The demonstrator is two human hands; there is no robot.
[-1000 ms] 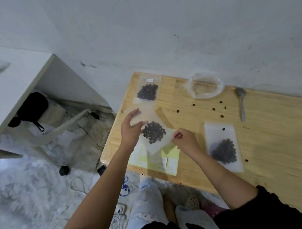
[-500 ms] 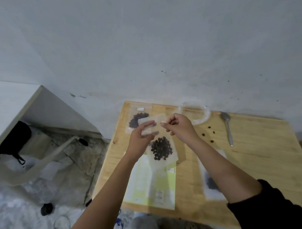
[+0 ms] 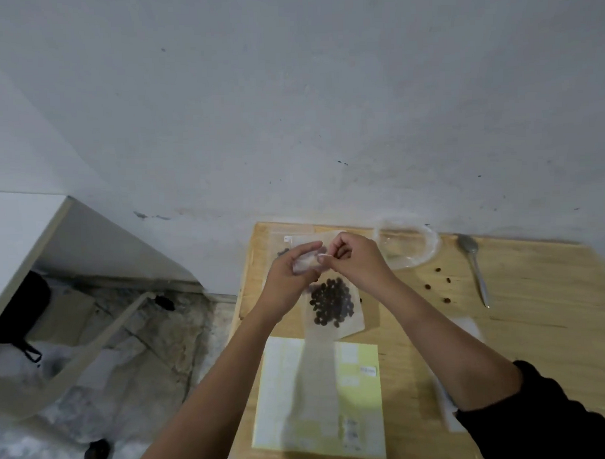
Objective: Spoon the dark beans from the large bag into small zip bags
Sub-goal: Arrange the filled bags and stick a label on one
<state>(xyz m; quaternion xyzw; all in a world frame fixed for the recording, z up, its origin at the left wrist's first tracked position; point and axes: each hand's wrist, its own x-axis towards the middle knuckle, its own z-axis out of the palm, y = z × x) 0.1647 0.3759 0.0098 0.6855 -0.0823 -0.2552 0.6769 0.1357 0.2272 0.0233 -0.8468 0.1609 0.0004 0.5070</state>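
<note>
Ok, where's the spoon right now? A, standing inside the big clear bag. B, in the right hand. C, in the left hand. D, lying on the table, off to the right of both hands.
D: the spoon lies flat on the wooden table, touched by neither hand, while the left hand and right hand both pinch the top of the small zip bag.
</note>
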